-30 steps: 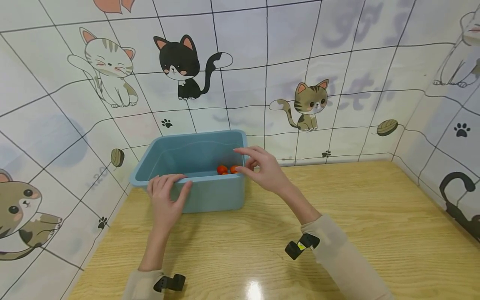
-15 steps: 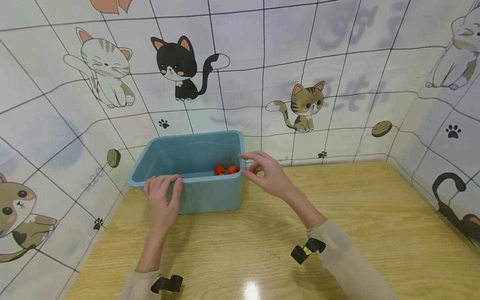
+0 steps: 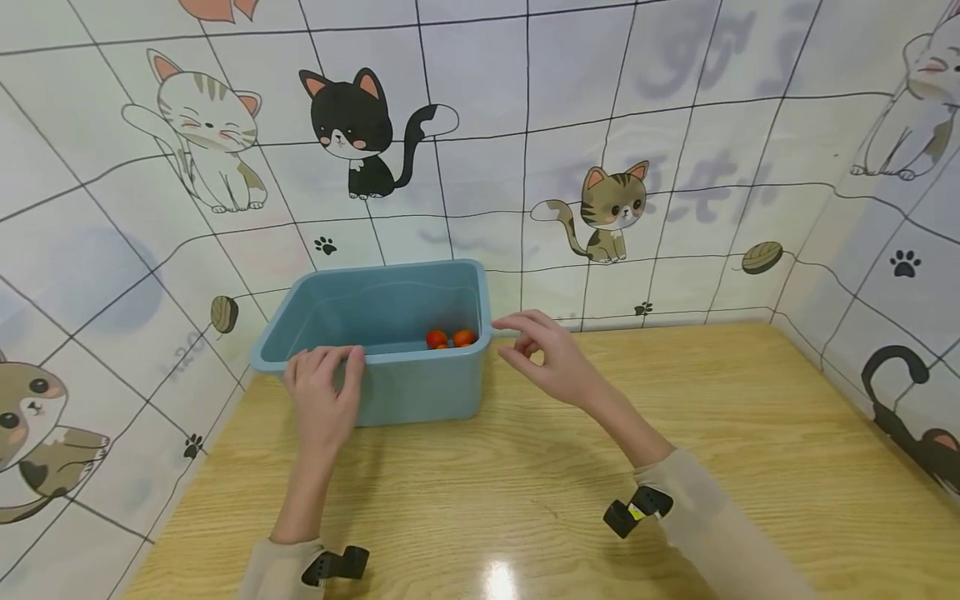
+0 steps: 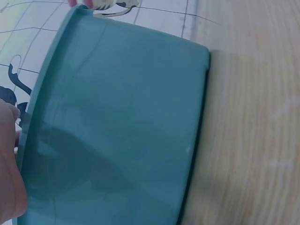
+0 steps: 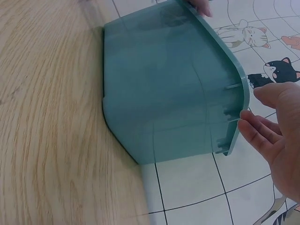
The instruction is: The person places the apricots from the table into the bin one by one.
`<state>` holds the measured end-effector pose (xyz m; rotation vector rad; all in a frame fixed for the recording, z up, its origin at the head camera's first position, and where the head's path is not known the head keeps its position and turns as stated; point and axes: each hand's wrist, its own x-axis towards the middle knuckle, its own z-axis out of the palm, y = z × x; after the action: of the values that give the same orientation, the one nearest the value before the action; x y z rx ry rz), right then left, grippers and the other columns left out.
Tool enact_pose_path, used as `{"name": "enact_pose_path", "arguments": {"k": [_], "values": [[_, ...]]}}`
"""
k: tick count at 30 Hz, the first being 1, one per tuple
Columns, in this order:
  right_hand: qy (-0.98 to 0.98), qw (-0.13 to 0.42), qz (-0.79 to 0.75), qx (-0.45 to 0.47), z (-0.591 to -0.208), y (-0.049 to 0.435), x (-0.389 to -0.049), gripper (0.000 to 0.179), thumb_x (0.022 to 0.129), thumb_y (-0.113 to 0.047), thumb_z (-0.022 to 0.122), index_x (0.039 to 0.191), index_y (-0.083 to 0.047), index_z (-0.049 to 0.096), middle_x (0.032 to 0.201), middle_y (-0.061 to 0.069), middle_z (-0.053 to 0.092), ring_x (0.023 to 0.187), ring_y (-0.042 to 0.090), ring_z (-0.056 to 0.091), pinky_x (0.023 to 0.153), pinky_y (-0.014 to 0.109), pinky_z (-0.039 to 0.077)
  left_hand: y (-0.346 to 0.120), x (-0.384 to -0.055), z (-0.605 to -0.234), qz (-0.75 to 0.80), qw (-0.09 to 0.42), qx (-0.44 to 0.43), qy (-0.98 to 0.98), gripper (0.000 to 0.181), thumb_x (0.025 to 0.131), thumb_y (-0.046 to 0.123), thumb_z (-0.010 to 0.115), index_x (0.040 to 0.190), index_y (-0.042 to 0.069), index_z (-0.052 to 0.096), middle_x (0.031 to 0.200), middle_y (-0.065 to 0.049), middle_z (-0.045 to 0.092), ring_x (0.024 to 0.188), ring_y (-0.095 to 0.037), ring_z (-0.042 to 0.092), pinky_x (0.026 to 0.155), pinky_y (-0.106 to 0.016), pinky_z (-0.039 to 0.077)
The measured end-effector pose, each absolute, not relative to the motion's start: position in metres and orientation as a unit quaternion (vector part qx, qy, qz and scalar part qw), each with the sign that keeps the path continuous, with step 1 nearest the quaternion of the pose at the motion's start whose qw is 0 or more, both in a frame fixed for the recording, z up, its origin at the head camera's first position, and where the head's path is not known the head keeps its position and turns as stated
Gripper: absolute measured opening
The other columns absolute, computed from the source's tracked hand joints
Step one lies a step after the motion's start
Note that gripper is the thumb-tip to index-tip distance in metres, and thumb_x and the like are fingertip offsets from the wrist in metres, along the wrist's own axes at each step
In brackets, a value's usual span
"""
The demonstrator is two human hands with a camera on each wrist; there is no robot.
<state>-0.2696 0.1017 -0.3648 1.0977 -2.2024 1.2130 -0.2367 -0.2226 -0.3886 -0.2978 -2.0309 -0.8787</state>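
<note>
A blue-grey plastic bin point(image 3: 420, 387) stands on the table near the back wall. My left hand point(image 3: 322, 396) grips its front rim near the left corner, fingers hooked over the top. In the left wrist view, part of the left hand point(image 4: 8, 164) shows at the rim. To the right, my right hand point(image 3: 551, 354) is beside the bin's right rim, fingers loosely bent and holding nothing. The right wrist view has its fingertips point(image 5: 246, 123) right at the rim's corner. Red round things point(image 3: 437, 339) lie inside at the bin's right end, partly hidden by the front wall.
The wooden table point(image 3: 600, 433) extends in front and to the right. Behind and on both sides rises a wall point(image 3: 495, 192) printed with cartoon cats. Black wrist cameras point(image 3: 637, 510) sit on both sleeves.
My right hand has moved right, from over the bin's right end to just outside its rim. The left thumb has drawn in toward the fingers. The bin keeps its place.
</note>
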Motion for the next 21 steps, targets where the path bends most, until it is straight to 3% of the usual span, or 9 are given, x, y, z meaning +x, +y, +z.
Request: {"name": "enact_pose_path", "arguments": {"k": [5,11,21], "values": [[-0.799,0.184,0.424,0.385,-0.367,0.112,-0.267,0.035,0.095,-0.005,0.069,0.13,-0.004,0.064,0.121,0.012,0.061,0.075,0.011,0.06,0.069,0.028,0.053,-0.223,-0.232,-0.381,-0.355,0.405,-0.091,-0.838,0.029,0.101,0.025,0.06,0.095,0.0,0.073,0.097,-0.016,0.071,0.098,-0.036,0.057,0.109,-0.055,0.021],[-0.825,0.168,0.403,0.359,-0.366,0.13,-0.259,0.037,0.096,-0.007,0.069,0.132,-0.007,0.063,0.13,0.01,0.057,0.079,0.012,0.058,0.07,0.032,0.053,-0.224,-0.226,-0.369,-0.312,0.33,-0.088,-0.887,0.035,0.103,0.036,0.057,0.104,0.005,0.074,0.107,-0.015,0.071,0.107,-0.036,0.055,0.109,-0.058,0.018],[-0.867,0.168,0.344,0.319,-0.367,0.161,-0.249,0.04,0.1,-0.017,0.065,0.139,-0.011,0.058,0.14,0.011,0.05,0.108,0.028,0.059,0.086,0.047,0.052,-0.214,-0.216,-0.356,-0.233,0.21,-0.114,-0.943,0.057,0.105,0.051,0.044,0.137,0.007,0.061,0.143,-0.016,0.056,0.136,-0.035,0.043,0.114,-0.06,0.014]]}}
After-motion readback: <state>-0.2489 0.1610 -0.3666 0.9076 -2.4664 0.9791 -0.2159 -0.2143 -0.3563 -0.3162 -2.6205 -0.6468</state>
